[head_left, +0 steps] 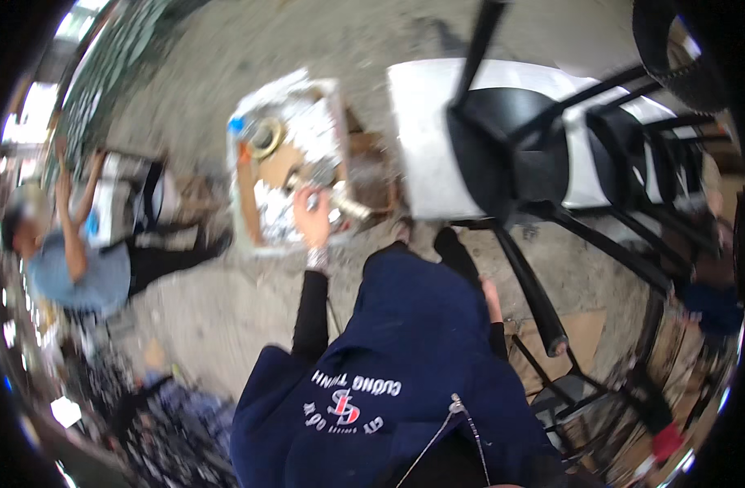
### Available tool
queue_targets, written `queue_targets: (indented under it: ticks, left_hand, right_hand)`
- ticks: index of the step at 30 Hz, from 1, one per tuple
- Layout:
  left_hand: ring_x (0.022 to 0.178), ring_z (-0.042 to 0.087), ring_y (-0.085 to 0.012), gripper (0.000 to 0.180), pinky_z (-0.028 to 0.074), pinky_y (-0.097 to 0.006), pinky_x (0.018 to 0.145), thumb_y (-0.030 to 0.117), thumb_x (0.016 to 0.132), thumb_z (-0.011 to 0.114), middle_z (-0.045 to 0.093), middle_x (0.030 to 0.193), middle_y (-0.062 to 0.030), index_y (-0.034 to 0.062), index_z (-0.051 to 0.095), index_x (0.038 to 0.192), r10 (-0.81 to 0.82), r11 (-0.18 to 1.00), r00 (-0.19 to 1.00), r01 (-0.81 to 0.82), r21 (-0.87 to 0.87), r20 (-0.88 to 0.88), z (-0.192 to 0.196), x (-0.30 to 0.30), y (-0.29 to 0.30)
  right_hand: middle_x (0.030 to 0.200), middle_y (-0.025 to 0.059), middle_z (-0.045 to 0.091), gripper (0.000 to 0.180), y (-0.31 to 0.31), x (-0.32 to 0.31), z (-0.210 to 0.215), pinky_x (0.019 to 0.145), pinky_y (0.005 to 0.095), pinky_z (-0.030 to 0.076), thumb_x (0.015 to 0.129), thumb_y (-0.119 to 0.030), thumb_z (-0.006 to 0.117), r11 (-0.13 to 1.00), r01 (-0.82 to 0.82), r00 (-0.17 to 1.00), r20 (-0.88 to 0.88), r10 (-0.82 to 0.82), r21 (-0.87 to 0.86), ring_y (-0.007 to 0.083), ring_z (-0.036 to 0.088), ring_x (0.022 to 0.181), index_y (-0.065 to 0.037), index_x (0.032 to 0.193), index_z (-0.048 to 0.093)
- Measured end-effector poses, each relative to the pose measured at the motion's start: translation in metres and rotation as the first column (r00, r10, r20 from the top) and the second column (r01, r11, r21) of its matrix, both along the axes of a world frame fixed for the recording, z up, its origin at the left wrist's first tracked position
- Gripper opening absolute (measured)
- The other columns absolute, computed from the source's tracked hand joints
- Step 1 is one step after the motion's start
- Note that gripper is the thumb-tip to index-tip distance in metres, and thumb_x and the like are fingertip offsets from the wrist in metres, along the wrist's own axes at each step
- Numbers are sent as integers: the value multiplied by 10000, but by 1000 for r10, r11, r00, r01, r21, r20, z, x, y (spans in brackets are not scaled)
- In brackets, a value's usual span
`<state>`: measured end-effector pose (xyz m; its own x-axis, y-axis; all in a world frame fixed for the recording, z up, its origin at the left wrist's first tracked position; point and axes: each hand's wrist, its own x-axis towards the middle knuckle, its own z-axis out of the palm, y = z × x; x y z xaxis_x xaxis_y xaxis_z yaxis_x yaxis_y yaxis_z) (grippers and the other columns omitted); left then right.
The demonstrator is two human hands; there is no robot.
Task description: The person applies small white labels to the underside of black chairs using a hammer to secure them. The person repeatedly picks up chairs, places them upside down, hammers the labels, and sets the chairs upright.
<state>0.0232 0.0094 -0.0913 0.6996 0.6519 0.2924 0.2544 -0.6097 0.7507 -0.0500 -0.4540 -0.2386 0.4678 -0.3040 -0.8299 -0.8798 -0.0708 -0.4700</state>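
grey concrete floor [201, 309] lies below; i see the left hand [311, 215] over a white-rimmed box [246, 195] holding a tape roll [278, 137], fingers curled, grip unclear; the right hand [492, 299], near a black chair leg [528, 289], i can't read.

Reaching with the left hand [311, 215] over a box [247, 203] of silvery bits [314, 134], near a roll of tape [258, 152], blurring too much at the fingertips to tell the grip. Letting the right hand [493, 301] hang low beside the navy jacket [421, 317], near a black stool leg [532, 293]. Working between a white desk [425, 146] bearing upturned black stools [490, 154] and, farther left, a person [83, 272] in grey-blue raising both arms.
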Motion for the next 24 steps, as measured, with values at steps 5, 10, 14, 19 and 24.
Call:
queue_targets:
  ticks: [5,10,14,19,24]
  left_hand:
    - [914,575,-302,201,435,-397,827,120,745,676,617,938,-141,36,631,922,277,952,961,-275,-130,-8,0,-17,25]
    - [882,576,-281,299,451,-391,816,53,734,639,627,935,-141,14,618,1029,466,868,876,-425,258,-123,-22,-40,93]
    - [804,620,-363,262,495,-417,747,137,876,521,646,930,-237,-28,604,1062,413,908,837,-345,238,-360,-14,-39,128]
    - [787,584,-423,445,453,-472,710,355,844,608,634,860,-231,-60,624,1004,329,898,825,-122,422,-460,-71,-33,174]
    - [825,601,-396,397,462,-485,703,371,821,631,643,854,-208,-15,659,909,482,827,730,-196,527,-485,-45,-29,169]
  right_hand:
    - [1063,98,643,417,35,57,27,822,282,453,906,-315,525,833,-506,862,172,478,224,172,598,939,6,1162,598]
    - [1037,118,656,343,100,115,108,837,299,474,903,-233,537,707,-692,667,503,550,146,215,616,923,-2,1150,594]
    - [1086,182,627,437,142,161,180,828,380,486,830,-314,601,451,-776,274,410,870,-440,306,610,984,-49,1176,572]
    - [1033,185,618,411,122,187,214,819,426,463,861,-319,556,602,-606,222,615,756,-521,358,584,962,-50,1172,529]
    - [1012,170,626,378,109,178,188,774,426,478,860,-308,569,736,-436,359,649,671,-518,353,604,907,-72,1154,535]
